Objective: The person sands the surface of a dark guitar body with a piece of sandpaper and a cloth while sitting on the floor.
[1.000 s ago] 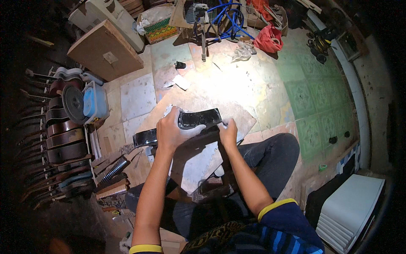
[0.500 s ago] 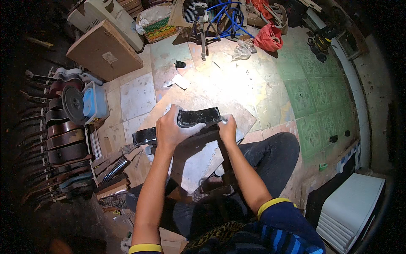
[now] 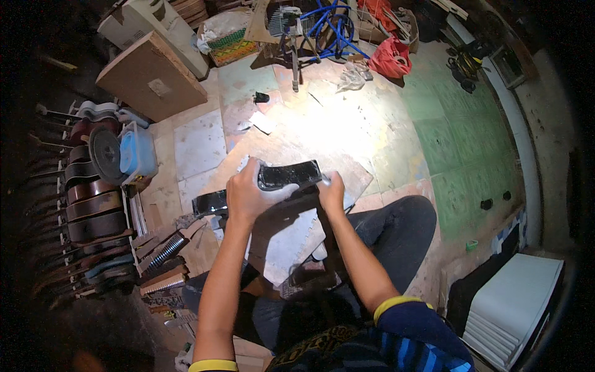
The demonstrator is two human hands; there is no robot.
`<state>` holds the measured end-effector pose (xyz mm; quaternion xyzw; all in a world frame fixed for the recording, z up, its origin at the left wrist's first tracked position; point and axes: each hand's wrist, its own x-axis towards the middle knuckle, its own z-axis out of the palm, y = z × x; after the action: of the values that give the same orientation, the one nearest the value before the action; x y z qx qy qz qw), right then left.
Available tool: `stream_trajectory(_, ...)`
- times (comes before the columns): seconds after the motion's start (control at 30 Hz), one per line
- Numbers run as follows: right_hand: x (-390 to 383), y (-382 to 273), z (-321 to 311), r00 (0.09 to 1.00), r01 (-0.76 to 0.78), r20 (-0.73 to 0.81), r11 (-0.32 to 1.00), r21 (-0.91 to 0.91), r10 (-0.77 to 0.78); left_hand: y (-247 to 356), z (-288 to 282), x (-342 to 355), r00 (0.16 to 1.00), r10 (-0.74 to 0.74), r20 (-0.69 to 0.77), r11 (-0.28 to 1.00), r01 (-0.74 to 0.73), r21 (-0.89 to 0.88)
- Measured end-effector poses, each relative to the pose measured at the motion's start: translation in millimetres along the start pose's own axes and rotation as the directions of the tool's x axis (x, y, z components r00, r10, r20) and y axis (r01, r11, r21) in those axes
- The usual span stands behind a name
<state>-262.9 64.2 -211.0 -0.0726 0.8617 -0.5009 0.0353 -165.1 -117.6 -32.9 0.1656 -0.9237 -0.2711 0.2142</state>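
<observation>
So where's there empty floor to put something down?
Mostly bare: green tiles between the red bag and two small dark things; bright floor between the white scrap and those tiles. Crowded: around the blue hose and along the guitars.

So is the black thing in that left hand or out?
In: the left hand grips the black thing, thumb along its edge.

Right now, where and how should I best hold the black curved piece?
On the black curved piece, likely the left end of its upper face, from the near left: the left hand spans it there, thumb along the near edge; the right hand is by the right end. That face is long and slightly bowed, suggesting a wide grip.
</observation>
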Motion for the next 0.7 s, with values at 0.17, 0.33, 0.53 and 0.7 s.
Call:
stream_trajectory(0.17, -6, -2, -5, 0.99, -0.118, 0.085, 0.992, 0.039, 0.114, 1, 0, -3, 0.998, -0.04, 0.042, 0.998, 0.038, 0.059)
stream_trajectory(0.33, 6, -1, -1, 0.991, -0.065, 0.122, 0.997, 0.035, 0.06, -1, 1, 6, 0.997, 0.047, -0.063, 0.998, -0.051, -0.049)
stream_trajectory(0.53, 9, 3, 2, 0.997, 0.012, 0.077, 1.0, -0.024, -0.01, -3, 3, 3, 0.999, 0.019, -0.031, 1.0, -0.02, -0.006)
stream_trajectory(0.7, -7, 7, 2, 0.986, -0.134, 0.12, 0.979, 0.155, 0.116, -5, -1, 0, 1.0, -0.007, -0.015, 1.0, 0.008, 0.017)
